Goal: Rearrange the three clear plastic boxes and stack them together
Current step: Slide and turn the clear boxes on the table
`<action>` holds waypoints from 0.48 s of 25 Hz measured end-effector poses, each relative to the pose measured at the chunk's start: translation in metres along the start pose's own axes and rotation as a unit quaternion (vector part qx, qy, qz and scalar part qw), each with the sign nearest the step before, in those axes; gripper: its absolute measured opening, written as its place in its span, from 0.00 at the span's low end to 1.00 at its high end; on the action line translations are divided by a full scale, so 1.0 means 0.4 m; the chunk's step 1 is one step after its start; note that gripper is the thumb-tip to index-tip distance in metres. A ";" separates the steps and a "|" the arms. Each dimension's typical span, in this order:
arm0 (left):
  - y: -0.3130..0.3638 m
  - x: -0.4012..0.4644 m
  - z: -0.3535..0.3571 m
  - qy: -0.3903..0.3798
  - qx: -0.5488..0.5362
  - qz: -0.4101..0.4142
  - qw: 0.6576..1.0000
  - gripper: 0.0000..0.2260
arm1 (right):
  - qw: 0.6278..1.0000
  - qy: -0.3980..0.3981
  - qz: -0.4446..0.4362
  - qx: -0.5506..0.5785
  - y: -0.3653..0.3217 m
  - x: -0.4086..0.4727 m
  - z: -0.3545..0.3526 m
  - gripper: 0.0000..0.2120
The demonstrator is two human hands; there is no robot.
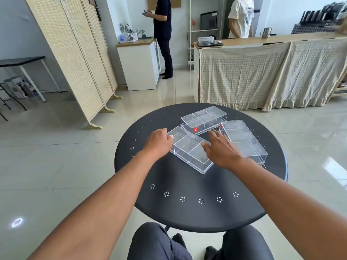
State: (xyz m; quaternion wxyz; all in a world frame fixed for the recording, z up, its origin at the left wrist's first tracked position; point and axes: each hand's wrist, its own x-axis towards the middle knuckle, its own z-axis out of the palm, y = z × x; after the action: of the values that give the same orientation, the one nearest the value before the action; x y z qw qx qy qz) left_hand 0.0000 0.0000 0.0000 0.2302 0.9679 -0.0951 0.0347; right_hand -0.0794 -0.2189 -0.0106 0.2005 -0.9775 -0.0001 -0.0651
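Nearest clear box [189,151] between both hands, left hand [158,143] touching its side, right hand [220,150] spread beside it, neither grip closed

This looks like a lived-in room with a kitchen corner, perhaps a studio or small office. A white cabinet [139,66] carries a dish rack with utensils [127,35] by a tap; a cloth-draped wooden counter [262,41] holds a metal cup [266,32]. Woven folding screens [75,53] partition the glossy tiled floor [56,156].
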 end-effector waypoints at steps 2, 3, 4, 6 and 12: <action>0.000 0.030 0.005 -0.002 -0.033 -0.033 0.999 0.19 | 0.999 -0.005 0.035 0.015 0.016 0.008 0.021 0.16; -0.008 0.047 0.015 -0.005 -0.048 -0.045 0.998 0.17 | 0.998 -0.016 0.048 0.021 0.025 0.011 0.037 0.17; -0.010 0.049 0.016 -0.017 -0.051 -0.053 0.997 0.14 | 0.996 -0.035 0.071 0.027 0.024 0.003 0.044 0.18; -0.026 0.055 0.031 -0.028 -0.063 -0.061 0.996 0.12 | 0.994 -0.038 0.088 0.057 0.027 0.003 0.059 0.19; -0.100 0.025 0.012 -0.085 -0.126 -0.122 0.981 0.17 | 0.973 0.018 0.199 0.117 0.013 0.012 0.056 0.25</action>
State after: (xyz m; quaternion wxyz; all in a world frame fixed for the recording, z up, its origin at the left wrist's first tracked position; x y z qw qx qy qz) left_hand 0.0181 0.0310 -0.0208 0.3441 0.9348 0.0005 -0.0879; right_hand -0.0716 -0.2151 -0.0326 0.3227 -0.9262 0.1906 -0.0410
